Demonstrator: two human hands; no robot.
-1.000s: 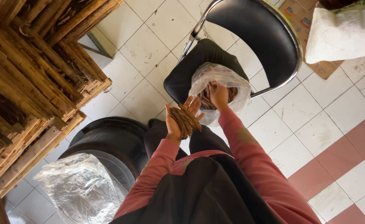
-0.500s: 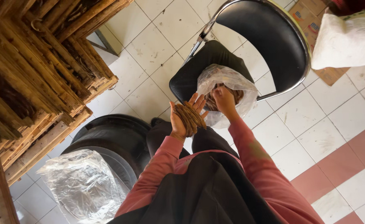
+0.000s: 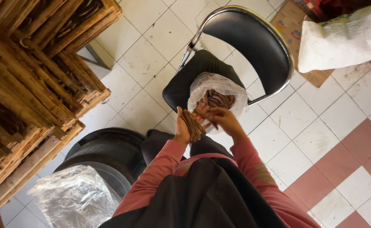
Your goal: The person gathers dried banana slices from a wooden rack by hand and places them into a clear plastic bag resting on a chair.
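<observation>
since the bag sits open on the chair, my left hand clamps a bundle of sticks while my right hand, fingers pinched, holds one beside it.

Brown sticks in left hand; more brown ones show thru the clear, whitish plastic bag. Chair: black seat & back w/ shiny silver frame. Sleeves pink-red, apron dark grey/black. Floor is white tiles w/ grey grout, plus a checker of pinkish-red tiles at the right side. Stacked wooden trays tan-brown. Bin black, clear crinkled liner. Sack white; cardboard tan.
</observation>
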